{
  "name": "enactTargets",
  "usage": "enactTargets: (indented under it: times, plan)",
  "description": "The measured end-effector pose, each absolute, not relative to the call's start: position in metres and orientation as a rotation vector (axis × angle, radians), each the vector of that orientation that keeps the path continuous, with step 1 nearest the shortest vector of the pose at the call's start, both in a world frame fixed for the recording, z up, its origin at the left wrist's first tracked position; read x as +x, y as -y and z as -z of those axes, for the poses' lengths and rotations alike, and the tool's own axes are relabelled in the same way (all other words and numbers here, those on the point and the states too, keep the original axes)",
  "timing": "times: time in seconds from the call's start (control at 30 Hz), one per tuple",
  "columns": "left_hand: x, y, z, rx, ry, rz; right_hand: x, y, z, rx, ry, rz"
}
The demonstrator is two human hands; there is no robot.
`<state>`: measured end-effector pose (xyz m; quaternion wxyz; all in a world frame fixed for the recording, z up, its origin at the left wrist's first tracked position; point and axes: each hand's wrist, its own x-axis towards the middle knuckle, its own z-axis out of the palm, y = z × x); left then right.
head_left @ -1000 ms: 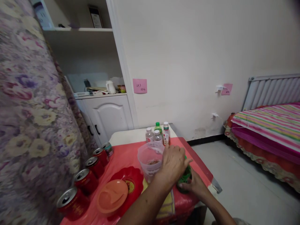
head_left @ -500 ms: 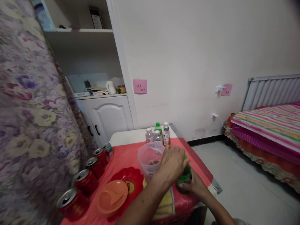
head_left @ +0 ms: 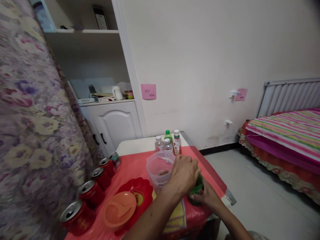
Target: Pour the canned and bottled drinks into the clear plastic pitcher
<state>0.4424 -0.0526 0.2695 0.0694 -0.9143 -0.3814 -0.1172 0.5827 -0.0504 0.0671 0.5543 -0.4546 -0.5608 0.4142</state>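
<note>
Left hand (head_left: 183, 171), palm down and just right of the clear tub (head_left: 157, 163), arches over the upper part of the green bottle (head_left: 200, 186); its fingertips are hidden, so whether that grip is closed I cannot tell. Next, on the right side of the worktop (head_left: 135, 144), near its edge, stands the bottle, top up, long axis roughly upright. Rightmost, the right hand (head_left: 208, 195) is wrapped around its lower body, thumb on the near side. Good handling, I judge, means bracing low, squeezing lightly and keeping any force along that axis.
</note>
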Motion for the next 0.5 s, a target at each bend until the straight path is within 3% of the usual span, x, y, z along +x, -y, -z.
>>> enactTargets:
  times: [0.33,0.5]
  plan:
    - [0.435,0.056,-0.283,-2.741,1.266,0.635,0.583,0.053,-0.073,-1.097,1.325,-1.005]
    - [0.396,0.071,-0.279,-2.866,1.318,1.426,0.583,0.056,-0.073,-1.130,1.334,-0.995]
